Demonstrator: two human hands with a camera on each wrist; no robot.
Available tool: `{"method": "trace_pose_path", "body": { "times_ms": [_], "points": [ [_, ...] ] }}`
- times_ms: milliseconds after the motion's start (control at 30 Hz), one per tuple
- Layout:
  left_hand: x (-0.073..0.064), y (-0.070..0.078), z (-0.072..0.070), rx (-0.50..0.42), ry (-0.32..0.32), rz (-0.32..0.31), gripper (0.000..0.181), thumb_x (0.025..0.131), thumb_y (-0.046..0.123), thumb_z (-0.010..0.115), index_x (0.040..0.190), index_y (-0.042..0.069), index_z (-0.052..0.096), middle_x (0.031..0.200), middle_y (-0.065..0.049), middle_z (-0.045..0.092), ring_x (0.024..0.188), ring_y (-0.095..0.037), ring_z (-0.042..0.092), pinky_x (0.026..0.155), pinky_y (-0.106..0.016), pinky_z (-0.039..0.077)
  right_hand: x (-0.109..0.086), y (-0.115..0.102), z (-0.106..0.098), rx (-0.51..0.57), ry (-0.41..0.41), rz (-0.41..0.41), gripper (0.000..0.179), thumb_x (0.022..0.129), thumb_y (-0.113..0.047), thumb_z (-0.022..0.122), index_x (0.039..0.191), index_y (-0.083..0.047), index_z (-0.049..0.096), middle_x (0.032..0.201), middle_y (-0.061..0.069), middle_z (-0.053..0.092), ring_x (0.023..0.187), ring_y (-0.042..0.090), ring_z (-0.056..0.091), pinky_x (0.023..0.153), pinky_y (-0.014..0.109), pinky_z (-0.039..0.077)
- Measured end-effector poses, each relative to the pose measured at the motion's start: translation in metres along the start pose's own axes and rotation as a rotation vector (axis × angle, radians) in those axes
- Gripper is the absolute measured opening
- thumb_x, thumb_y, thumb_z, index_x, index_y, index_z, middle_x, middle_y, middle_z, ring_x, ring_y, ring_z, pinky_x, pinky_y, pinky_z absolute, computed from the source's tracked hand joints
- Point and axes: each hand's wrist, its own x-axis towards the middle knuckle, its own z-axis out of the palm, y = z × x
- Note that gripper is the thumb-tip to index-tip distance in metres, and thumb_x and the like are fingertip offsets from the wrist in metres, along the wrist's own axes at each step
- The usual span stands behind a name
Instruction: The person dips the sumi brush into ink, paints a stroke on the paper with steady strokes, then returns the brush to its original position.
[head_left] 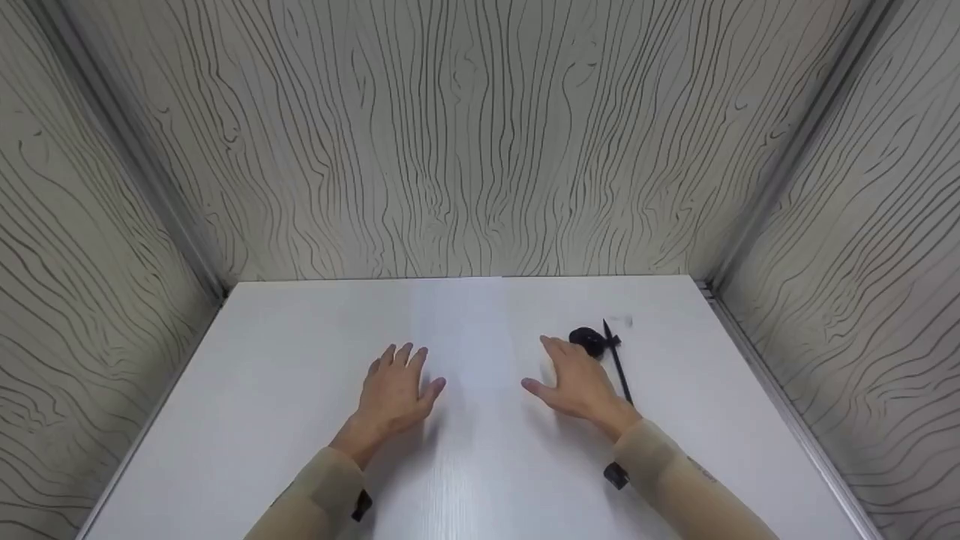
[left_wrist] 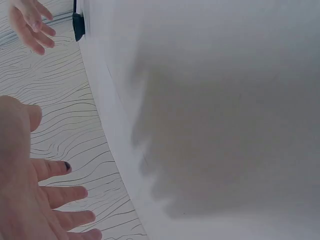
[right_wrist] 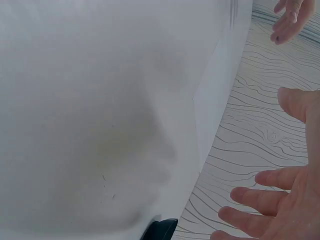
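Note:
My left hand [head_left: 394,391] hovers over the left middle of the white table, its fingers spread and nothing in them. Opposite it, my right hand [head_left: 581,384] is held palm down with the thumb apart from the fingers, also empty. Just beyond the right hand's fingers lies a rounded black thing [head_left: 587,341] with a small knob on its right side. Against that knob runs a thin black stick [head_left: 617,364] with a pointed far end; its near end is hidden behind the right wrist. The right wrist view catches part of a dark object [right_wrist: 161,230] at its bottom edge.
A pale sheet [head_left: 461,330] lies flat on the white table [head_left: 300,337], between the hands and reaching the back edge. A faint grey smudge [head_left: 621,321] marks the tabletop beyond the stick. Wood-grain panels [head_left: 465,150] enclose the back and both sides.

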Motion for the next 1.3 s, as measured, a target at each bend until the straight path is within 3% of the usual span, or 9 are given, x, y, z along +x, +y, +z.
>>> {"method": "trace_pose_path", "body": {
  "times_ms": [167, 367, 533, 833, 1033, 1167, 1300],
  "points": [
    [0.0, 0.001, 0.003, 0.007, 0.017, 0.005, 0.069, 0.111, 0.053, 0.058, 0.158, 0.003, 0.061, 0.163, -0.024, 0.062, 0.153, -0.049, 0.057, 0.123, -0.067, 0.051, 0.001, -0.005, 0.004, 0.031, -0.002, 0.018, 0.083, 0.104, -0.052, 0.074, 0.168, -0.005, 0.049, 0.17, 0.024, 0.055, 0.16, 0.047, 0.051, 0.133, 0.065, 0.041],
    [0.001, 0.001, 0.007, -0.015, 0.002, 0.025, 0.062, 0.112, 0.051, 0.058, 0.15, 0.003, 0.068, 0.153, -0.022, 0.071, 0.14, -0.045, 0.068, 0.113, -0.062, 0.061, 0.003, -0.008, 0.009, 0.036, 0.031, -0.007, 0.067, 0.099, -0.041, 0.081, 0.15, -0.001, 0.067, 0.154, 0.023, 0.069, 0.148, 0.045, 0.062, 0.126, 0.062, 0.05],
    [0.001, -0.002, 0.009, -0.009, -0.007, 0.028, 0.058, 0.112, 0.049, 0.059, 0.145, 0.003, 0.071, 0.146, -0.022, 0.075, 0.132, -0.044, 0.072, 0.108, -0.059, 0.063, 0.006, -0.011, 0.012, 0.026, 0.036, -0.024, 0.056, 0.097, -0.038, 0.083, 0.14, -0.001, 0.074, 0.146, 0.021, 0.075, 0.141, 0.045, 0.067, 0.122, 0.061, 0.053],
    [0.004, -0.003, 0.017, 0.016, -0.008, 0.074, 0.049, 0.112, 0.043, 0.064, 0.137, 0.001, 0.073, 0.127, -0.019, 0.08, 0.115, -0.039, 0.076, 0.101, -0.054, 0.066, 0.011, -0.015, 0.018, 0.02, 0.003, -0.009, 0.05, 0.099, -0.033, 0.083, 0.138, -0.004, 0.076, 0.141, 0.02, 0.077, 0.138, 0.043, 0.07, 0.12, 0.059, 0.055],
    [0.007, -0.001, 0.024, 0.026, -0.018, 0.065, 0.045, 0.113, 0.041, 0.066, 0.137, 0.004, 0.074, 0.128, -0.015, 0.08, 0.12, -0.035, 0.075, 0.107, -0.051, 0.064, 0.016, -0.017, 0.022, 0.026, -0.014, -0.028, 0.047, 0.1, -0.03, 0.082, 0.138, -0.003, 0.076, 0.141, 0.021, 0.077, 0.138, 0.044, 0.07, 0.121, 0.058, 0.054],
    [0.009, 0.002, 0.03, 0.023, -0.038, 0.065, 0.045, 0.113, 0.042, 0.065, 0.137, 0.005, 0.073, 0.132, -0.015, 0.079, 0.125, -0.035, 0.073, 0.112, -0.053, 0.061, 0.017, -0.016, 0.027, 0.027, -0.043, 0.01, 0.05, 0.101, -0.032, 0.081, 0.141, -0.002, 0.074, 0.144, 0.022, 0.075, 0.141, 0.044, 0.068, 0.124, 0.059, 0.053],
    [0.009, 0.001, 0.033, 0.027, -0.061, 0.072, 0.044, 0.114, 0.043, 0.062, 0.133, 0.005, 0.074, 0.138, -0.015, 0.078, 0.137, -0.037, 0.07, 0.121, -0.055, 0.056, 0.017, -0.014, 0.034, 0.04, -0.066, 0.01, 0.053, 0.102, -0.032, 0.08, 0.143, 0.0, 0.072, 0.148, 0.023, 0.073, 0.145, 0.045, 0.065, 0.126, 0.059, 0.051]
  ]
}}
